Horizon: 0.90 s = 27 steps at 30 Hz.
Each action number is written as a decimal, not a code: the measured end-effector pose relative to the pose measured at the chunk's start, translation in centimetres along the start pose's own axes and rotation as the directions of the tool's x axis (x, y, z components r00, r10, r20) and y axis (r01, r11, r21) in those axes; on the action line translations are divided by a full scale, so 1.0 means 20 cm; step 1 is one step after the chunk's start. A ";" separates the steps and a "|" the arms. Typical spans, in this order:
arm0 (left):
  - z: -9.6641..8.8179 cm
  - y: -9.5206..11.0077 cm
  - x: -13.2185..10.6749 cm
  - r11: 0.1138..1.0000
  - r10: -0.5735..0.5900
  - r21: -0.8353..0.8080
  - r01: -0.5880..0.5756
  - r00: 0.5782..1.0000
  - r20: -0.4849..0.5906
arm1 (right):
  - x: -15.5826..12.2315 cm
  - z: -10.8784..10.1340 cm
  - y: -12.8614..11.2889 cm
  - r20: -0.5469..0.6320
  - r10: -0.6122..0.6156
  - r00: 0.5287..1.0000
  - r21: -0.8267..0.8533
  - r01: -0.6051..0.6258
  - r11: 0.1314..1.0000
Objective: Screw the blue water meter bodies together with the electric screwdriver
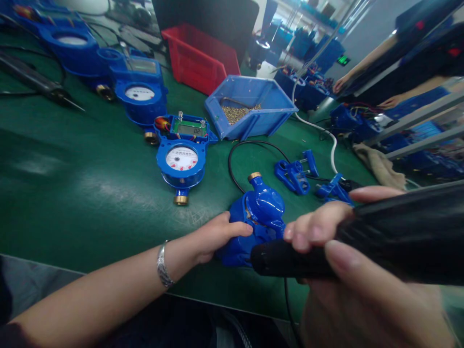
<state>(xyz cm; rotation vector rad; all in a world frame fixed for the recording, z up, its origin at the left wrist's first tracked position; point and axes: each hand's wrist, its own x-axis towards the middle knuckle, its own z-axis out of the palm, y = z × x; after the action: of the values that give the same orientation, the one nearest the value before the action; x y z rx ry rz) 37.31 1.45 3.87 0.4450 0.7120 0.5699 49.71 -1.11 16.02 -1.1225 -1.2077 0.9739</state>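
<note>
My left hand (217,234) is wrapped round the near left side of a blue water meter (266,203), its thumb lying across the body. The meter rests on the green bench with its rounded underside up and a brass threaded end pointing away from me. In my right hand (348,261) is a black electric screwdriver (402,232), held nearly level. The tool's nose meets the near edge of the meter; the bit itself is hidden. Left of these stands another water meter (181,162), face up, its dial and small display showing.
Behind are a blue bin (253,123) of small brass-coloured screws and a red bin (203,58). More meters (139,94) line the back left, near a soldering iron (43,84). Loose blue plastic parts (295,174) and cables lie to the right. A co-worker's hands (391,101) show far right.
</note>
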 end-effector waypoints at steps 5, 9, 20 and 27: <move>0.03 -0.01 0.00 0.999 0.043 0.032 -0.040 0.994 -0.098 | -0.04 0.02 0.10 -0.022 -0.016 1.000 0.170 0.020 0.985; 0.03 -0.01 0.01 0.998 -0.015 0.062 0.028 0.979 -0.204 | -0.04 0.02 0.11 -0.032 0.010 0.999 0.170 -0.005 0.985; 0.04 0.01 0.02 0.994 -0.027 0.097 0.043 0.986 -0.163 | -0.03 -0.01 0.10 0.055 0.068 0.996 0.123 -0.074 0.990; -0.02 0.10 -0.01 0.658 0.282 0.752 -0.037 0.938 -0.201 | -0.05 0.03 0.10 -0.059 0.037 0.998 0.170 -0.026 0.985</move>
<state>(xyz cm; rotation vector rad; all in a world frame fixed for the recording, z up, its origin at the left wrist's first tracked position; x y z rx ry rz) 36.35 2.92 4.80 1.2239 1.2175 0.4991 49.03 -1.61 13.95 -1.0325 -1.0399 1.0378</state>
